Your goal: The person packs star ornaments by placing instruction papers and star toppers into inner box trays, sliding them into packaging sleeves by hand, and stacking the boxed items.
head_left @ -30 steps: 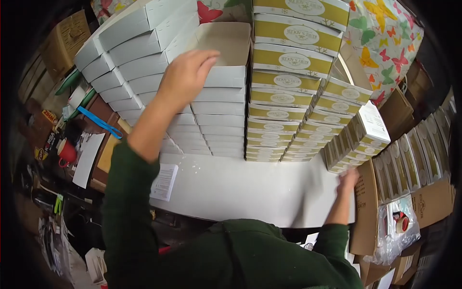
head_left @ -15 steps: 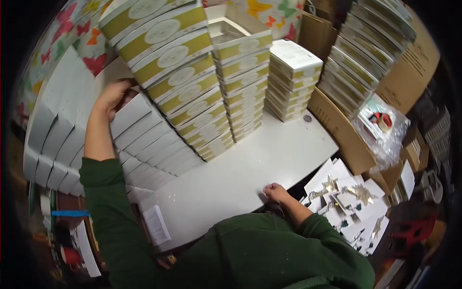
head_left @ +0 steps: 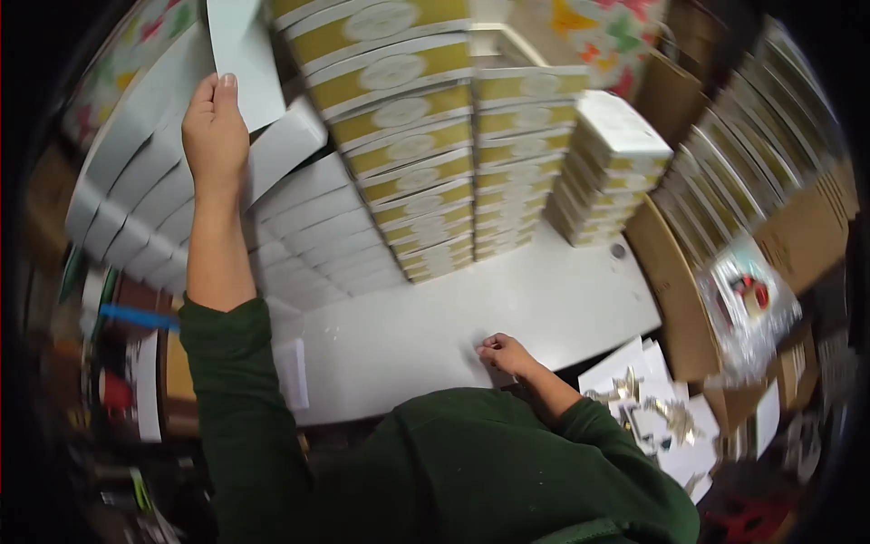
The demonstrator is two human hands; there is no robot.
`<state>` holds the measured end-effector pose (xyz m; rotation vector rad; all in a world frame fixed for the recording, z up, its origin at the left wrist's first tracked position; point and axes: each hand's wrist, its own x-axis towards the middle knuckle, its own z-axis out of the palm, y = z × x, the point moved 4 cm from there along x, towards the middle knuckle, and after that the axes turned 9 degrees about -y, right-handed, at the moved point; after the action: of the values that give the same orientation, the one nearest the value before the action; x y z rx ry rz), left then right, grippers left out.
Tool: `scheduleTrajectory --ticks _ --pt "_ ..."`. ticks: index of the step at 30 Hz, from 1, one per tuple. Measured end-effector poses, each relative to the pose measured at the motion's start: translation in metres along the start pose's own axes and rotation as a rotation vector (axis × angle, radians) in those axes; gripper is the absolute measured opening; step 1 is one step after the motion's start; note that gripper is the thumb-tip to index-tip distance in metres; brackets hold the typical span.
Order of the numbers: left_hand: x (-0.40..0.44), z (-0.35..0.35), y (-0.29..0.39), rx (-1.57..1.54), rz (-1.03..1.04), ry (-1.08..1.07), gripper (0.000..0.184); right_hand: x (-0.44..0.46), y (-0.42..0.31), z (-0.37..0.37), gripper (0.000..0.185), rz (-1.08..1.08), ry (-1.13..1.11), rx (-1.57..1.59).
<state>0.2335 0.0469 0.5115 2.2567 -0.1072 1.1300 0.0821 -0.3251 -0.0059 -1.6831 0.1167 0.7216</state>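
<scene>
At the upper left, my left hand (head_left: 216, 131) grips the lower edge of a white cardboard box (head_left: 249, 68), thumb on its face; the box's top runs out of view. Just below and right of it, another white box (head_left: 290, 150) sits tilted on top of the stacked white boxes (head_left: 313, 213). My right hand (head_left: 503, 354) is low over the near edge of the white table (head_left: 408, 335), its fingers curled in, with nothing visible in them. Beside the white stack rise tall stacks of gold-and-white boxes (head_left: 399, 113).
An open-topped gold box (head_left: 535, 82) tops the second stack. A shorter box stack (head_left: 616, 172) stands at the back right. Cardboard cartons (head_left: 671, 290), a plastic bag with tape (head_left: 752, 299) and white cards with gold star ornaments (head_left: 671, 417) lie to the right.
My left hand has come up out of the white stack with a white box in its grip. My right hand stays curled by the table edge. The camera view has shifted.
</scene>
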Motion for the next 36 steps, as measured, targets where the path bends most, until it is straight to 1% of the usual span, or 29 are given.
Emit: scheduleTrajectory --ticks 1,3,5,6,8,9,10,12,13,14,15,16,17,18,19,20,21,23,24,25,27,28,29,30,31,33,35,36 --pt "-0.012 -0.023 -0.013 -0.281 -0.023 0.054 0.035 0.003 -0.002 -0.001 0.028 0.001 -0.064 -0.039" --pt "-0.045 -0.068 -0.037 -0.839 -0.036 0.180 0.035 0.006 0.000 -0.010 0.027 0.009 0.026 0.048" --pt "-0.095 -0.125 -0.061 -1.144 -0.297 0.286 0.035 0.012 0.008 -0.013 0.028 0.037 -0.069 0.120" --pt "-0.121 -0.157 -0.084 -1.097 -0.317 0.326 0.035 0.012 0.010 -0.011 0.028 0.057 -0.121 0.092" --pt "-0.179 -0.204 -0.139 -0.819 -0.659 0.146 0.034 0.012 0.006 -0.006 0.029 0.076 -0.175 0.101" --pt "-0.201 -0.210 -0.142 -0.538 -0.850 0.049 0.032 0.010 0.001 0.003 0.029 0.094 -0.221 0.074" --pt "-0.218 -0.200 -0.130 -0.293 -0.846 -0.082 0.029 0.009 -0.006 0.014 0.031 0.106 -0.293 0.063" --pt "-0.263 -0.165 -0.134 -0.110 -0.666 -0.358 0.023 0.007 -0.023 0.036 0.035 0.128 -0.420 0.047" --pt "-0.296 -0.129 -0.139 -0.257 -0.301 -0.389 0.019 0.004 -0.032 0.047 0.037 0.141 -0.476 0.042" --pt "-0.329 -0.094 -0.133 -0.186 -0.542 -0.508 0.014 0.000 -0.042 0.060 0.037 0.159 -0.497 0.025" --pt "-0.350 -0.056 -0.099 -0.252 -0.583 -0.587 0.015 -0.005 -0.056 0.078 0.040 0.204 -0.536 0.196" --pt "-0.371 -0.026 -0.081 -0.146 -0.642 -0.811 0.017 -0.010 -0.071 0.097 0.043 0.249 -0.565 0.370" --pt "-0.410 0.007 -0.081 -0.384 -0.729 -0.910 0.022 -0.013 -0.083 0.113 0.046 0.289 -0.584 0.545" --pt "-0.434 0.026 -0.074 -0.720 -0.805 -0.925 0.031 -0.014 -0.088 0.125 0.049 0.325 -0.594 0.725" --pt "-0.443 0.032 -0.087 -0.664 -0.829 -0.892 0.033 -0.012 -0.082 0.130 0.049 0.331 -0.590 0.719" --pt "-0.455 0.036 -0.105 -0.610 -0.849 -0.864 0.036 -0.007 -0.070 0.134 0.053 0.313 -0.531 0.642" --pt "-0.467 0.037 -0.143 -0.510 -0.814 -0.724 0.035 0.000 -0.050 0.135 0.058 0.296 -0.470 0.567" --pt "-0.490 0.015 -0.221 -0.261 -0.875 -0.451 0.033 0.009 -0.014 0.133 0.066 0.262 -0.340 0.421" --pt "-0.502 -0.004 -0.260 -0.046 -0.873 -0.373 0.034 0.011 -0.001 0.131 0.066 0.263 -0.321 0.423" --pt "-0.502 -0.027 -0.287 0.266 -0.749 -0.437 0.038 0.013 0.013 0.123 0.068 0.239 -0.272 0.421" --pt "-0.520 -0.053 -0.342 0.545 -0.766 -0.508 0.045 0.009 0.038 0.108 0.071 0.198 -0.164 0.418" --pt "-0.526 -0.063 -0.358 0.561 -0.861 -0.581 0.050 0.003 0.044 0.105 0.072 0.179 -0.108 0.416" --pt "-0.527 -0.069 -0.367 0.485 -0.864 -0.665 0.046 -0.002 0.044 0.108 0.072 0.185 -0.078 0.424" --pt "-0.528 -0.071 -0.375 0.410 -0.865 -0.748 0.043 -0.005 0.041 0.111 0.073 0.166 -0.049 0.291" --pt "-0.524 -0.074 -0.377 0.392 -0.852 -0.771 0.043 -0.006 0.034 0.115 0.073 0.152 -0.022 0.159" --pt "-0.523 -0.081 -0.383 0.142 -1.010 -0.698 0.034 -0.008 0.017 0.125 0.075 0.136 0.026 -0.101" --pt "-0.536 -0.081 -0.410 0.067 -0.957 -0.713 0.026 -0.003 0.001 0.138 0.068 0.126 0.086 -0.285" --pt "-0.536 -0.086 -0.418 0.057 -0.937 -0.746 0.026 0.000 0.000 0.140 0.068 0.142 0.115 -0.265"
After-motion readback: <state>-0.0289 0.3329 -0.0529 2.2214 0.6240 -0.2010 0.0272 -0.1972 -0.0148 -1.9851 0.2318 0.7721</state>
